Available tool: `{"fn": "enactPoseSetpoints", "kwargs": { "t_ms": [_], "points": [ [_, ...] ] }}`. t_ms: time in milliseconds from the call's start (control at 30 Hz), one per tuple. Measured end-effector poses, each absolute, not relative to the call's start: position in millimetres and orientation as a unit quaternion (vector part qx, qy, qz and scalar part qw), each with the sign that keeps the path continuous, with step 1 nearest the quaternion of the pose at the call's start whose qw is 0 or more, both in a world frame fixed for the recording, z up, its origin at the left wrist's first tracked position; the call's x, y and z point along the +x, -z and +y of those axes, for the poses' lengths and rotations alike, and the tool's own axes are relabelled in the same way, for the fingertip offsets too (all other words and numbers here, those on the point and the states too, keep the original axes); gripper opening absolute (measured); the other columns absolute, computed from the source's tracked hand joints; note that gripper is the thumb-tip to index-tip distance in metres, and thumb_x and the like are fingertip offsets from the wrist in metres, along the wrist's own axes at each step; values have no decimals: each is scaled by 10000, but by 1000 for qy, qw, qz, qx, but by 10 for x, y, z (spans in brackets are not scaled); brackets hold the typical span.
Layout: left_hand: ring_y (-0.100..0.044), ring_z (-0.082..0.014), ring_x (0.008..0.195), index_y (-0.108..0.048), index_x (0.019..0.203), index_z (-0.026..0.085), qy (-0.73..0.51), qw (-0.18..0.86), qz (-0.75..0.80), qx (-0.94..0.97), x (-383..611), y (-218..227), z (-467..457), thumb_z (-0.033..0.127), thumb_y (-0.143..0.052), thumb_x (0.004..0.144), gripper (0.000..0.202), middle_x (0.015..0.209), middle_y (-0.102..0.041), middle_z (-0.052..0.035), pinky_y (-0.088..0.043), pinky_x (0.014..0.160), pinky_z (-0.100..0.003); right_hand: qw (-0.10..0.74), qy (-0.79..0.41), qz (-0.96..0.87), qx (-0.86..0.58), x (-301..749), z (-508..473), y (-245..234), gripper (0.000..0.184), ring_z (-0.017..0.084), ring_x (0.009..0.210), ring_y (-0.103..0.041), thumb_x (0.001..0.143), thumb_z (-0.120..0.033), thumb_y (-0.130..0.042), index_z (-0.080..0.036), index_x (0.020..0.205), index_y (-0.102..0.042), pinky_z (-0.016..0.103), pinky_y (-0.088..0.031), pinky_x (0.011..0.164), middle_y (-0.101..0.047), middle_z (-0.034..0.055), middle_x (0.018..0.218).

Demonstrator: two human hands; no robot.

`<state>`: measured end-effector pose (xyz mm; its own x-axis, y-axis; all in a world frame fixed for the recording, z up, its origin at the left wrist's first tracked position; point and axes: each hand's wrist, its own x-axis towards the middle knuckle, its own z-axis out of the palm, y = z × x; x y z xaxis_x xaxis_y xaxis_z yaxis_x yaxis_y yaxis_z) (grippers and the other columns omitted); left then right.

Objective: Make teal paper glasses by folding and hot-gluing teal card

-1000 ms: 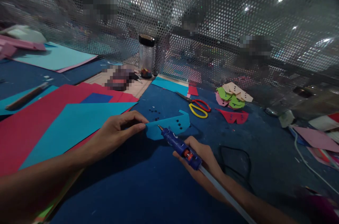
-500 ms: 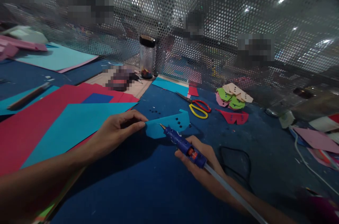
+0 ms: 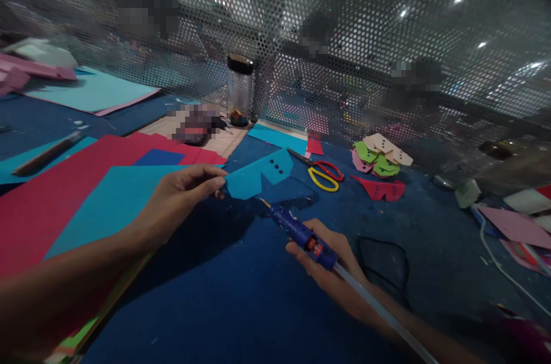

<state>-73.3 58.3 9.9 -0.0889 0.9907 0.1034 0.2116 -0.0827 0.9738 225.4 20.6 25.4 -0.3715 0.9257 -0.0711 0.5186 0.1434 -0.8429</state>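
Between thumb and fingers, my left hand (image 3: 189,192) pinches the left end of a blue paper cutout (image 3: 253,174), raised above the table. The cutout has a notch in its lower edge and three black dots on its right half. My right hand (image 3: 331,255) is wrapped round a blue glue gun (image 3: 297,232), its metal tip pointing up and left, just below the cutout and apart from it. A long translucent glue stick (image 3: 374,306) trails from the gun's back. Scissors (image 3: 321,173) with red and yellow handles lie beyond the cutout.
Red paper sheets (image 3: 86,186) and a blue sheet (image 3: 103,203) lie at the left. A jar (image 3: 239,91) stands by the perforated metal panel (image 3: 353,19). Dotted cutouts (image 3: 379,154) are piled at the right, near a red cutout (image 3: 381,188). A black cord (image 3: 383,242) loops below them.
My left hand has lifted the blue cutout up and to the left, away from the glue gun's tip, and its face has turned more toward me. My right hand has barely moved.
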Motion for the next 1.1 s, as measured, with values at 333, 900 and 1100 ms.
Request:
{"fn": "enactPoseSetpoints", "kwargs": {
  "t_ms": [333,900,1100],
  "points": [
    [-625,-164,836,-740,979,202,-566,425,533,464,-798,-79,650,369,-774,879,197,862,-701,2,-490,838,-303,255,-394,-699,-539,2279,263,-177,277,118,579,-546,921,-477,-655,-201,922,-638,226,-430,529,-588,-27,677],
    [-624,-129,814,-742,921,182,-621,441,514,394,-908,-84,796,277,-801,851,132,854,-714,15,-478,834,-287,185,-406,-718,-535,2120,711,-211,297,115,458,-534,908,-505,-649,-216,846,-616,228,-381,456,-531,-61,521],
    [-618,-131,795,-740,927,174,-629,432,518,387,-921,-106,809,286,-805,835,159,841,-712,6,-470,815,-293,173,-387,-735,-529,2077,759,-176,300,128,475,-565,932,-518,-622,-222,886,-627,243,-390,489,-539,-64,533]
  ]
}}
